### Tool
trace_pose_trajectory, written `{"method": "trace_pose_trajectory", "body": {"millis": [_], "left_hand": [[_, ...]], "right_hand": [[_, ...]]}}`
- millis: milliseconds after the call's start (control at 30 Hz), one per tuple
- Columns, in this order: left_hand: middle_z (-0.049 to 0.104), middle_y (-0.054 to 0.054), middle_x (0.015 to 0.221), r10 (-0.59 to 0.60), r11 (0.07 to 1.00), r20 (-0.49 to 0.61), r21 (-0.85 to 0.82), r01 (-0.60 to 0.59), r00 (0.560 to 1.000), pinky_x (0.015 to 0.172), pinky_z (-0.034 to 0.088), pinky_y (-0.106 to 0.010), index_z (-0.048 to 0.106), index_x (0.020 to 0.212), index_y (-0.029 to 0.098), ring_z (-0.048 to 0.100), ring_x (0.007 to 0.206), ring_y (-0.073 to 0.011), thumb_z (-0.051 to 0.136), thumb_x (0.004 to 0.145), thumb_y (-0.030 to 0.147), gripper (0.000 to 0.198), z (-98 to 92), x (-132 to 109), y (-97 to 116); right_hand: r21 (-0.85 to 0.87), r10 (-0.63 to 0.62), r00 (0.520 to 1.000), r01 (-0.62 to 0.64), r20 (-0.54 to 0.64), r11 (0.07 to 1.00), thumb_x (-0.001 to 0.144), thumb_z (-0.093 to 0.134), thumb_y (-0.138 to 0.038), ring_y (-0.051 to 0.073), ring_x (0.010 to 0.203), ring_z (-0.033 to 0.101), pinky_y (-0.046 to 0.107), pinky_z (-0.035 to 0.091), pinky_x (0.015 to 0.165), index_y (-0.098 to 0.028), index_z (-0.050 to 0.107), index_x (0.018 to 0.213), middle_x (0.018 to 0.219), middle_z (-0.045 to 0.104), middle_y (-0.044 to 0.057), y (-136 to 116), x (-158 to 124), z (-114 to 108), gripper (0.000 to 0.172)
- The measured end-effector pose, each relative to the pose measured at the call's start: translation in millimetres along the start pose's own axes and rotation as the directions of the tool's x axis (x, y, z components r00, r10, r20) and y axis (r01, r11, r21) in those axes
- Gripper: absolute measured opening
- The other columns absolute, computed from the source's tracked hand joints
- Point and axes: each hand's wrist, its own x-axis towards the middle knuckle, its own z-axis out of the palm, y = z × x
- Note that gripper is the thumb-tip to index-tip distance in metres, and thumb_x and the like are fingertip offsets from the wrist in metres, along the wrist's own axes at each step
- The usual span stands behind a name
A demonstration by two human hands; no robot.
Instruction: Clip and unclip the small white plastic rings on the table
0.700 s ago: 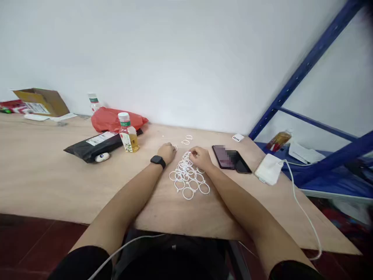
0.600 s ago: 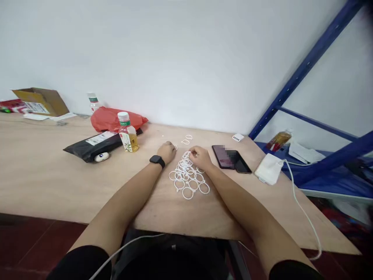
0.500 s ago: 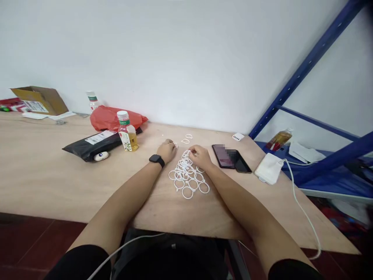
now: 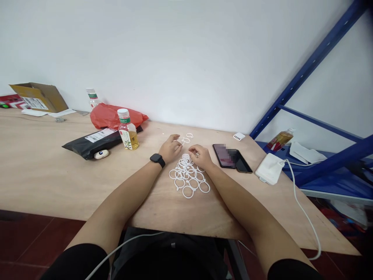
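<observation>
A pile of thin white plastic rings [image 4: 188, 191], each with a small nub, lies on the table in front of me. Just left of the pile's far end is my left hand [image 4: 170, 149], fingers apart and pointing right, with no ring plainly held. Two white rings [image 4: 189, 135] lie beyond its fingertips. My right hand [image 4: 201, 156] hovers at the far right edge of the pile. Its fingers are curled in with thumb and forefinger close together; whatever they pinch is too small to make out. A black smartwatch [image 4: 157, 159] is on my left wrist.
Two phones [image 4: 223, 156] lie right of my right hand, then a white power adapter [image 4: 269, 169] with a cable. To the left stand a tea bottle [image 4: 128, 134], a black parcel [image 4: 90, 144] and a red bag [image 4: 109, 116]. A blue rack [image 4: 303, 79] rises at the right.
My left hand has lifted from the table and moved slightly right, its fingers opening. The ring by its fingertips no longer shows there. My right hand has barely moved.
</observation>
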Motion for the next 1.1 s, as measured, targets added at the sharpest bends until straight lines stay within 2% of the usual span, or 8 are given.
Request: {"method": "trace_pose_trajectory", "body": {"millis": [100,167,300,467,700,900,1100], "left_hand": [[0.052,-0.013,0.129,0.156,0.986,-0.030,-0.053,-0.157,0.987,0.099,0.053,-0.038,0.066,0.086,0.015,0.059,0.115,-0.0214,0.057,0.087,0.020,0.010,-0.6,0,12],[0.051,-0.013,0.132,0.243,0.967,-0.010,-0.071,-0.243,0.970,0.098,0.054,-0.037,0.067,0.087,0.016,0.058,0.118,-0.0218,0.058,0.086,0.019,0.010,-1.1,0,19],[0.051,-0.013,0.135,0.316,0.948,0.074,-0.056,-0.313,0.946,0.098,0.055,-0.039,0.067,0.088,0.016,0.059,0.118,-0.0227,0.058,0.085,0.019,0.010,-1.4,-1,25],[0.054,-0.013,0.133,0.295,0.954,0.164,0.012,-0.301,0.941,0.094,0.056,-0.038,0.066,0.093,0.017,0.061,0.113,-0.0224,0.057,0.084,0.019,0.013,-0.5,-1,21],[0.064,-0.013,0.121,0.300,0.950,0.141,0.043,-0.309,0.943,0.097,0.052,-0.041,0.063,0.106,0.016,0.062,0.111,-0.0238,0.058,0.085,0.024,0.023,-1.1,2,22],[0.065,-0.012,0.123,0.280,0.956,0.182,0.033,-0.290,0.943,0.101,0.049,-0.041,0.062,0.114,0.015,0.060,0.115,-0.0243,0.058,0.085,0.026,0.031,-0.9,3,21],[0.068,-0.011,0.117,0.166,0.986,0.213,-0.004,-0.169,0.963,0.099,0.048,-0.041,0.059,0.121,0.018,0.063,0.110,-0.0241,0.057,0.087,0.033,0.037,-2.9,2,24]], "right_hand": [[0.039,0.099,0.993,-0.096,-0.066,0.995,0.084,0.055,-0.028,0.018,0.077,0.065,0.030,0.053,0.073,-0.020,0.066,0.095,0.087,0.070,0.005,2,1,0,0.018],[0.073,0.167,0.981,-0.160,-0.095,0.984,0.087,0.053,-0.031,0.018,0.077,0.066,0.029,0.053,0.072,-0.020,0.065,0.104,0.089,0.071,0.005,2,1,-1,0.024],[0.111,0.194,0.978,-0.186,-0.074,0.976,0.092,0.049,-0.035,0.016,0.075,0.065,0.029,0.053,0.069,-0.020,0.062,0.118,0.092,0.070,0.005,2,1,-4,0.033],[0.018,0.103,0.992,-0.102,-0.070,0.995,0.095,0.047,-0.037,0.019,0.086,0.066,0.033,0.053,0.080,-0.021,0.065,0.111,0.099,0.071,0.007,2,2,-2,0.029],[-0.065,0.030,0.998,-0.034,-0.063,0.997,0.096,0.046,-0.037,0.020,0.087,0.066,0.032,0.051,0.081,-0.020,0.066,0.103,0.096,0.071,0.007,3,2,0,0.027],[-0.119,0.028,0.999,-0.032,-0.033,0.992,0.097,0.043,-0.033,0.021,0.090,0.065,0.032,0.049,0.084,-0.021,0.067,0.099,0.095,0.071,0.007,1,3,-3,0.026],[-0.087,0.055,0.999,-0.054,0.003,0.995,0.097,0.043,-0.032,0.021,0.091,0.065,0.035,0.050,0.086,-0.022,0.068,0.103,0.098,0.072,0.007,2,3,-4,0.028]]}}
